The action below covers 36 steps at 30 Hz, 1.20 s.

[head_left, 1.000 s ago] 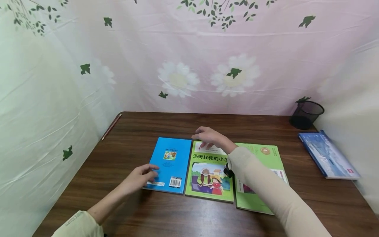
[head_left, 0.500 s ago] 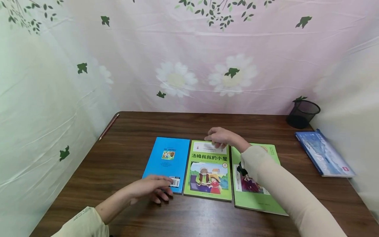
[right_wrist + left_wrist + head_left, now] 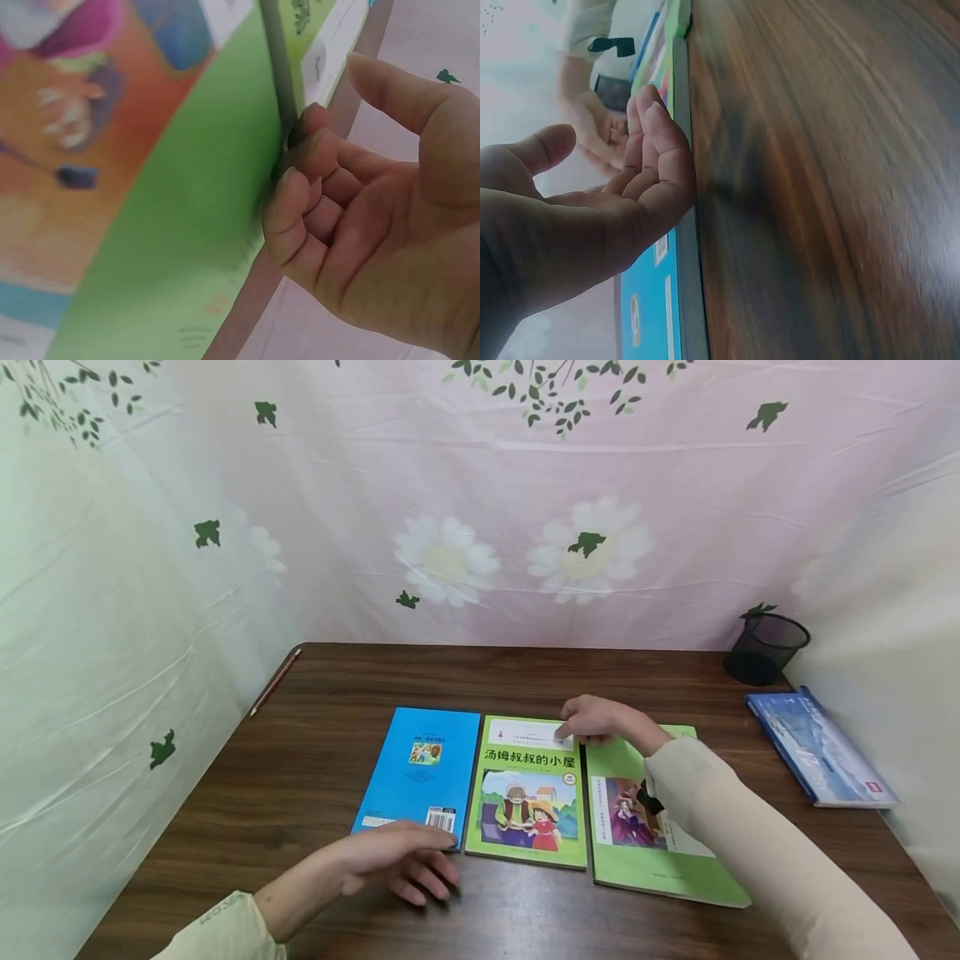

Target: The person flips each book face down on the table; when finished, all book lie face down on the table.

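Note:
Three books lie side by side on the wooden table. On the left is a blue book (image 3: 423, 760), barcode side up. The middle green book (image 3: 525, 785) shows an adult and a child in a hat. On the right lies a larger green book (image 3: 660, 868), partly hidden by my right arm. My left hand (image 3: 401, 856) hovers over the blue book's near edge, fingers loosely bent and holding nothing. My right hand (image 3: 596, 718) is at the far ends of the two green books. In the right wrist view its bent fingertips (image 3: 289, 199) meet the gap between them, thumb apart.
A blue-and-white book (image 3: 821, 747) lies at the right edge of the table (image 3: 360, 685). Behind it stands a black mesh pen holder (image 3: 765, 652). A pencil (image 3: 276, 681) lies along the left edge. Flowered cloth (image 3: 480, 485) hangs around the table.
My right hand has moved right, from the middle green book's top to the gap beside the larger one. My left hand has slid nearer and right, off the blue book's face. The books stay put.

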{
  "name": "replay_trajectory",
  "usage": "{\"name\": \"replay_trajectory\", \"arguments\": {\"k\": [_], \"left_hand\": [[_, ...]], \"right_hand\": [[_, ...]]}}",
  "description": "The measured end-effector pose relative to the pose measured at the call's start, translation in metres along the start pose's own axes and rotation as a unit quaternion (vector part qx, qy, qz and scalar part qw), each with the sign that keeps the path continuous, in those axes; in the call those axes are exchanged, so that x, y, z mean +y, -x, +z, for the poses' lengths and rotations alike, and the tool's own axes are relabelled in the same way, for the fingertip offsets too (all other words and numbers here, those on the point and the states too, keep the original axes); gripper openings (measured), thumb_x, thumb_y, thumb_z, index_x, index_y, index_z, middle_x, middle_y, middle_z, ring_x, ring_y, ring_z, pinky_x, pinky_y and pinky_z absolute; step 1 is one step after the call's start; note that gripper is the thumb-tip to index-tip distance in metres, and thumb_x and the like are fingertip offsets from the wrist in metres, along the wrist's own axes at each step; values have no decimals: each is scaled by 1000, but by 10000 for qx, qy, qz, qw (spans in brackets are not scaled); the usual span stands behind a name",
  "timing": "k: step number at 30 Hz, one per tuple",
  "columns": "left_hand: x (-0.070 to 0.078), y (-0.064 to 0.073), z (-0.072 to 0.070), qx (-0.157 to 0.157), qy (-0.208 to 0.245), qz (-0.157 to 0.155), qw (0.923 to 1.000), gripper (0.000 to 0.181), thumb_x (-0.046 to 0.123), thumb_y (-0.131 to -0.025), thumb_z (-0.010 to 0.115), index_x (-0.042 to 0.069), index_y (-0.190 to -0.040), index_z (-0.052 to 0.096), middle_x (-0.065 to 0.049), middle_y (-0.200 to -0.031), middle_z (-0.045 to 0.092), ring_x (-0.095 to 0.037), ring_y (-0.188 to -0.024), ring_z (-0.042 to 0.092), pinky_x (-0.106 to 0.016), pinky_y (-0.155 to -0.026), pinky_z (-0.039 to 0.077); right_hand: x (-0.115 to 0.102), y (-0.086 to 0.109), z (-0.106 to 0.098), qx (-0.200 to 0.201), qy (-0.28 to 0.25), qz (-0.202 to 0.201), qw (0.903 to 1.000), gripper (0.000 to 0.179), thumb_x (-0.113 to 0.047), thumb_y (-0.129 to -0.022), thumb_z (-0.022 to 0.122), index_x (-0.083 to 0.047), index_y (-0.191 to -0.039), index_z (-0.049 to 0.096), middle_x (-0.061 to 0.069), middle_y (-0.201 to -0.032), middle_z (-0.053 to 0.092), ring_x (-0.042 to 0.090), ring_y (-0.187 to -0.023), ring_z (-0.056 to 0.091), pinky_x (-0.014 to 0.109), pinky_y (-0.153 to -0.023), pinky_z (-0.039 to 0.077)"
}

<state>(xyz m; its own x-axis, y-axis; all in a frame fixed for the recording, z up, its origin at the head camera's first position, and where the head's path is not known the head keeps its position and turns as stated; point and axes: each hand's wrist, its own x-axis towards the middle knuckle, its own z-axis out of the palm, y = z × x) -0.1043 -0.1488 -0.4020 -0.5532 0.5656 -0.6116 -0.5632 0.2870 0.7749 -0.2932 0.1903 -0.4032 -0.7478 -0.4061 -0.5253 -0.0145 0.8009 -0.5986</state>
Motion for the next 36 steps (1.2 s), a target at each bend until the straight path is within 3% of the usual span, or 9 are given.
{"name": "replay_trajectory", "arguments": {"k": [6, 13, 20, 28, 36], "left_hand": [[3, -2, 9, -180, 115, -79, 9997, 50, 43, -101, 52, 0, -126, 57, -1, -103, 75, -12, -88, 72, -28, -75, 59], [0, -2, 18, -406, 305, -220, 9985, 50, 42, -101, 50, 0, -128, 56, 0, -103, 73, -10, -89, 70, -26, -74, 58], [-4, -2, 26, -403, 582, -201, 9973, 53, 43, -99, 52, -2, -128, 56, 1, -102, 74, -10, -90, 71, -26, -75, 58], [-10, -4, 30, -484, 1038, -221, 9932, 53, 43, -101, 50, 0, -132, 52, 1, -104, 72, -9, -93, 69, -26, -78, 57], [-14, -5, 38, -284, 1577, -195, 9869, 33, 36, -103, 48, 10, -124, 50, 2, -103, 71, -9, -91, 68, -25, -79, 56]], "right_hand": [[8, 8, 3, 269, 433, -105, 9986, 70, -33, -95, 67, 0, -150, 39, -2, -62, 45, 11, -48, 27, 26, -46, 27], [12, 10, 7, 611, 821, -99, 9947, 66, -39, -89, 73, -4, -141, 50, 5, -87, 59, 12, -51, 30, 26, -47, 31], [16, 9, 9, 827, 967, -233, 9916, 61, -39, -86, 77, -3, -130, 54, 12, -107, 63, 20, -80, 56, 29, -61, 46], [19, 7, 10, 852, 1160, -351, 9890, 62, -41, -85, 79, -4, -128, 54, 15, -117, 62, 23, -89, 55, 32, -69, 46], [19, 6, 10, 883, 1192, -372, 9882, 58, -41, -85, 79, -6, -124, 56, 11, -112, 65, 22, -92, 57, 35, -78, 48]]}}
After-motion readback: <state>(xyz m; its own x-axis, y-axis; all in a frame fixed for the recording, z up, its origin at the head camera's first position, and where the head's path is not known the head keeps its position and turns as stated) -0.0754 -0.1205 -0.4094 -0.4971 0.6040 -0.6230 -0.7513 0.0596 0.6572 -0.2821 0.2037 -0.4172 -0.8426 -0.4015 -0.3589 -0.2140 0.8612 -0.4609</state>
